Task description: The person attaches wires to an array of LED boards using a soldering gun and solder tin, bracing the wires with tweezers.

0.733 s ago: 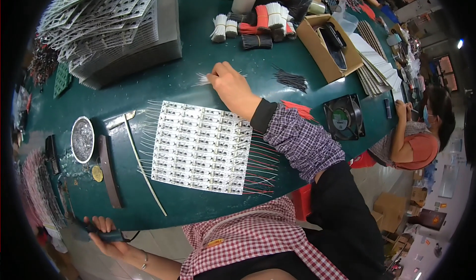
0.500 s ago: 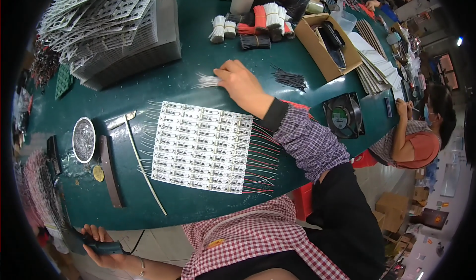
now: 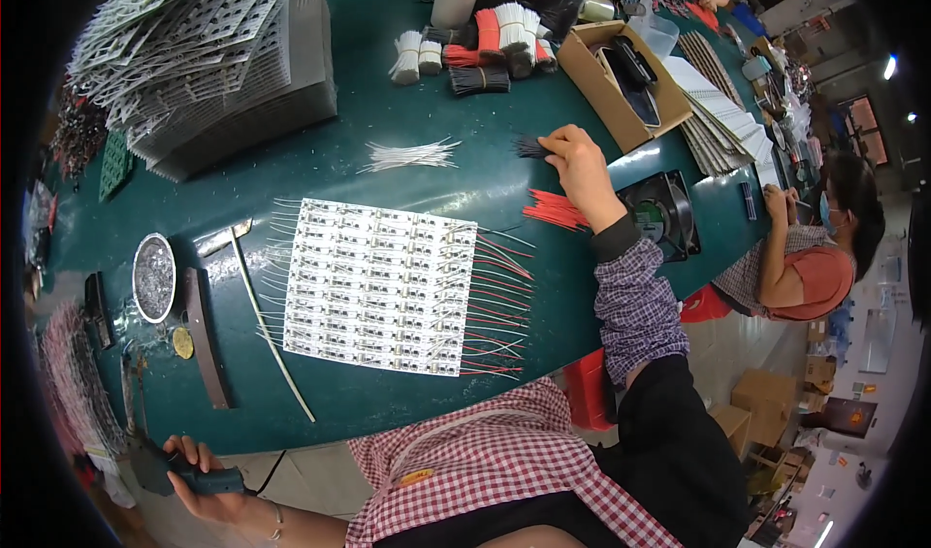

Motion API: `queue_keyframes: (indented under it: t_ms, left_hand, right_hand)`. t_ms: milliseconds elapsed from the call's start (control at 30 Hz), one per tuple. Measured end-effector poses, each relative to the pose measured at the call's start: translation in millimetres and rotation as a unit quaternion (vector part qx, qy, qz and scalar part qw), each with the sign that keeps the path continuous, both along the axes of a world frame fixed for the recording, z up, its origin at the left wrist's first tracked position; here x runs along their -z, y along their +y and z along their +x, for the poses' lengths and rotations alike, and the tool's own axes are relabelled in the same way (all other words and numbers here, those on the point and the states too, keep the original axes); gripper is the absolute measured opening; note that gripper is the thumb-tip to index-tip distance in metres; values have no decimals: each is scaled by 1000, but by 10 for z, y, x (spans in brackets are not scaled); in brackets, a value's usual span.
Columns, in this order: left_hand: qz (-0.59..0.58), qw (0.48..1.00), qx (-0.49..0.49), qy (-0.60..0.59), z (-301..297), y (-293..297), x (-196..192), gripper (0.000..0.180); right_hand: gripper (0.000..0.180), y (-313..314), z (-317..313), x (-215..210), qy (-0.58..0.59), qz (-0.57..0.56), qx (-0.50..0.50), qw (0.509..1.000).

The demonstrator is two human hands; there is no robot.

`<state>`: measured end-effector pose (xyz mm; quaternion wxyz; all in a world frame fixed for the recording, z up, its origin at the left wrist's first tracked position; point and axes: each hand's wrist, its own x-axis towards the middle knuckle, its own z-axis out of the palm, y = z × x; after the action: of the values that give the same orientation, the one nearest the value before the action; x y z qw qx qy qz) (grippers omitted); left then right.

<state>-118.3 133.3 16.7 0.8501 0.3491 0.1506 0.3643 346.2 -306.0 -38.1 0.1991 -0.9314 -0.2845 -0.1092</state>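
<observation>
My right hand (image 3: pixel 579 165) reaches over the far part of the bench, its fingertips pinched on a small pile of black wires (image 3: pixel 529 147). Just nearer lies a pile of red wires (image 3: pixel 555 209), and further left one of white wires (image 3: pixel 411 154). A white circuit board panel (image 3: pixel 376 286) rests in front of me. Black wires stick out from its left and right edges, along with red ones on the right. At the lower left, my left hand (image 3: pixel 197 475) grips a corded soldering gun (image 3: pixel 211 480) by its dark green handle, near the bench edge.
A tall stack of circuit panels (image 3: pixel 238 82) stands back left. An oval metal dish (image 3: pixel 154 277), a brown strip (image 3: pixel 206 339) and a thin rod (image 3: pixel 270 330) lie left. Bundled wires (image 3: pixel 480 80), a cardboard box (image 3: pixel 601 82) and a black fan (image 3: pixel 659 213) sit beyond. A co-worker (image 3: pixel 810 257) sits right.
My right hand has left the white wires and moved right to the black ones. The red wires, partly hidden before, now show. The soldering gun's tip has come into view.
</observation>
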Motion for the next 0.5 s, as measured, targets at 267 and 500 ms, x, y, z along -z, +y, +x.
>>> queue_keyframes:
  t_ms: [267,500]
  left_hand:
    - [1,1000,-5,16,114,-184,6,34]
    - [1,1000,-7,2,39,-223,-21,33]
  right_hand:
    - [19,213,-8,122,-80,11,-33,996]
    - [31,-10,-362,-211,-50,65,-29,996]
